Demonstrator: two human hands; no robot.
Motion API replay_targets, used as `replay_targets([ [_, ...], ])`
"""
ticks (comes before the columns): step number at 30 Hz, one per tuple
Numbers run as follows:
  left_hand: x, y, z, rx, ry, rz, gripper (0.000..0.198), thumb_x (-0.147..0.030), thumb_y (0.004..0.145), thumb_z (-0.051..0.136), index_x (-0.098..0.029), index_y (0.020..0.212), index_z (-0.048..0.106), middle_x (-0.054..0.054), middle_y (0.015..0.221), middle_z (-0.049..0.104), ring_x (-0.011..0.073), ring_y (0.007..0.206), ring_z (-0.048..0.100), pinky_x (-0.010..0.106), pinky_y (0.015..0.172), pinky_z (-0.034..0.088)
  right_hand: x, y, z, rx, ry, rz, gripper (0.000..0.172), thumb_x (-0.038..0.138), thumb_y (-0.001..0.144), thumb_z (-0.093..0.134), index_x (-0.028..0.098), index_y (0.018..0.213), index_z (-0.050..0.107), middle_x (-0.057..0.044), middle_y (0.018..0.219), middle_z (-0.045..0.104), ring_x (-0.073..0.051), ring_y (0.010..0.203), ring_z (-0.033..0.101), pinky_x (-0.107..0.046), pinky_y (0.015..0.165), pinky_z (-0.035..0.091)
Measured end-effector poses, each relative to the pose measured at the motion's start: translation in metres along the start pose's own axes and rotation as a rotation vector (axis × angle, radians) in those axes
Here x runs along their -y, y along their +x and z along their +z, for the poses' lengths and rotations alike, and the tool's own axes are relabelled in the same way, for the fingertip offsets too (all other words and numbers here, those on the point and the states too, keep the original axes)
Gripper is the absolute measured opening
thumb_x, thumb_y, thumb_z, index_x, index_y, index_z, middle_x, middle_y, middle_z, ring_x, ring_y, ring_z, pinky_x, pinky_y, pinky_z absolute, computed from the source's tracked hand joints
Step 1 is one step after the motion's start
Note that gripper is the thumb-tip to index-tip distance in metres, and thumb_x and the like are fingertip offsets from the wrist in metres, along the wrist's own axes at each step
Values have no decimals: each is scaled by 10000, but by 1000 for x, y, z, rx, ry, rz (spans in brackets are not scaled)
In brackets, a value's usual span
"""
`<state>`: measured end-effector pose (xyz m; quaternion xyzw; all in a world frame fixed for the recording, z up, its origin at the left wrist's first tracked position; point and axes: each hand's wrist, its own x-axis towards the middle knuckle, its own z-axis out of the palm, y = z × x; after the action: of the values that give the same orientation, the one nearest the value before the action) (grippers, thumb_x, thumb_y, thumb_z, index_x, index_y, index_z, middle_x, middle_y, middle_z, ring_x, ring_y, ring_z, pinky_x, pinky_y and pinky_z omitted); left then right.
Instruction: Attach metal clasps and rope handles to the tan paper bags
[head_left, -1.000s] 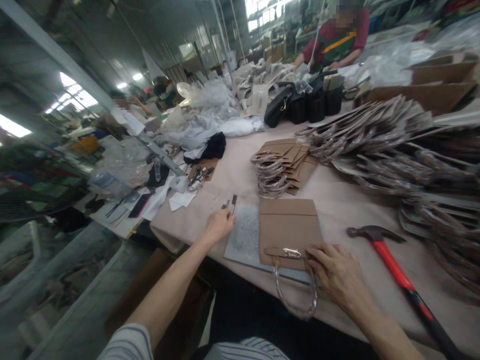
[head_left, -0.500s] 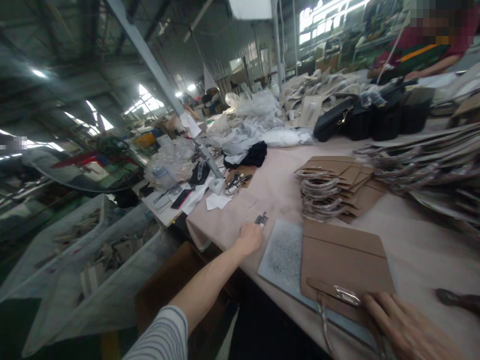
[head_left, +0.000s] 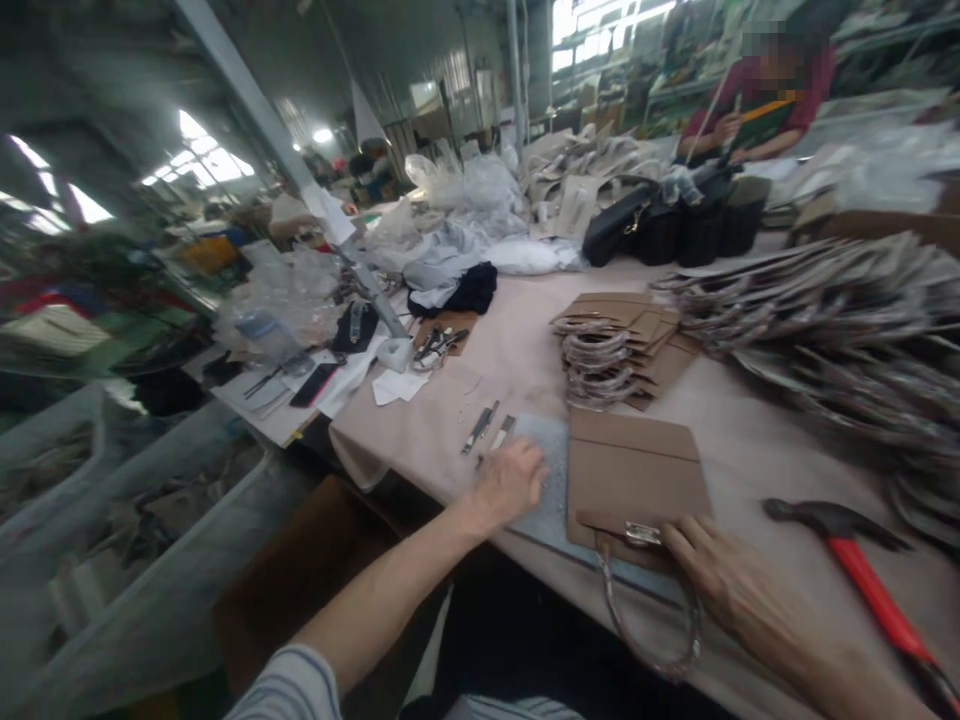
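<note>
A flat brown bag piece (head_left: 634,475) with a metal clasp (head_left: 641,533) and a clear loop handle (head_left: 645,625) lies on a grey metal plate (head_left: 546,470) at the table's front edge. My right hand (head_left: 724,580) rests flat on the piece's lower right corner beside the clasp, fingers stretched out. My left hand (head_left: 510,482) lies on the plate's left edge with fingers curled; what it holds, if anything, is hidden. Two small metal tools (head_left: 487,430) lie just beyond it.
A red-handled hammer (head_left: 855,560) lies at the right. Stacks of brown pieces with clear handles (head_left: 619,345) sit behind, larger piles (head_left: 832,320) at the far right. Black bags (head_left: 675,225), plastic wrap and scissors (head_left: 435,345) lie further back. A person (head_left: 757,100) works across the table.
My left hand has drawn back from the small metal tools to the plate's left edge. The camera swung left, then back right. My right hand stayed on the bag piece.
</note>
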<state>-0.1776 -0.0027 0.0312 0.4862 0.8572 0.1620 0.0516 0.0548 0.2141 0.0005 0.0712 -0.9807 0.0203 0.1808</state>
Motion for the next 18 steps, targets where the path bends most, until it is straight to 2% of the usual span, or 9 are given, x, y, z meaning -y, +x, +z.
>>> replay_targets([
  [2, -24, -9, 10, 25, -123, 260, 166, -244, 933, 633, -161, 1074, 655, 79, 1103, 685, 221, 1055, 639, 320, 922, 520, 3, 3, -5, 39, 19, 7, 213, 58, 906, 433, 210, 969, 569, -43, 813, 604, -196, 669, 593, -311, 584, 472],
  [3, -35, -12, 16, 43, -144, 345, 177, -236, 927, 642, -163, 1089, 643, 67, 1099, 682, 215, 1052, 630, 319, 922, 514, 4, 3, -7, 50, 27, 30, 168, 93, 933, 446, 210, 956, 565, -39, 801, 591, -194, 657, 585, -306, 566, 456],
  [5, -51, -14, 28, 68, -89, 418, 150, -240, 942, 621, -161, 1070, 628, 65, 1069, 669, 228, 1034, 612, 346, 896, 508, 6, 3, -9, 72, 52, 71, 131, 138, 957, 469, 209, 969, 579, -41, 817, 592, -190, 683, 594, -293, 579, 453],
  [8, -63, -9, 38, 106, 98, 463, 104, -224, 972, 539, -149, 968, 611, 90, 1002, 633, 258, 981, 581, 380, 819, 494, 6, -1, -10, 106, 103, 133, 181, 121, 945, 468, 212, 1000, 614, -49, 870, 618, -184, 747, 610, -275, 630, 462],
  [11, -63, -2, 38, 145, 237, 588, 137, -146, 967, 460, -118, 973, 595, 124, 975, 604, 262, 915, 561, 378, 751, 475, 2, -5, -10, 142, 185, 194, 271, 79, 919, 426, 220, 1000, 643, -54, 921, 644, -176, 790, 617, -268, 671, 473],
  [14, -56, -1, 35, 151, 267, 674, 183, -128, 976, 419, -95, 996, 597, 144, 959, 599, 260, 879, 555, 375, 723, 470, -5, -7, -16, 187, 302, 201, 369, 26, 874, 364, 222, 983, 657, -56, 974, 666, -170, 863, 635, -264, 732, 496],
  [16, -48, -2, 36, 177, 184, 726, 184, -137, 983, 435, -105, 986, 616, 140, 965, 616, 252, 896, 562, 376, 770, 484, -8, -5, -21, 239, 365, 165, 398, 6, 846, 345, 217, 958, 663, -61, 1004, 675, -168, 895, 643, -263, 759, 510],
  [18, -40, -7, 39, 195, -6, 693, 187, -125, 985, 458, -134, 967, 644, 120, 969, 643, 230, 933, 579, 358, 854, 493, -11, -3, -26, 253, 343, 129, 398, -2, 823, 356, 222, 903, 676, -54, 993, 683, -159, 876, 650, -248, 746, 519],
])
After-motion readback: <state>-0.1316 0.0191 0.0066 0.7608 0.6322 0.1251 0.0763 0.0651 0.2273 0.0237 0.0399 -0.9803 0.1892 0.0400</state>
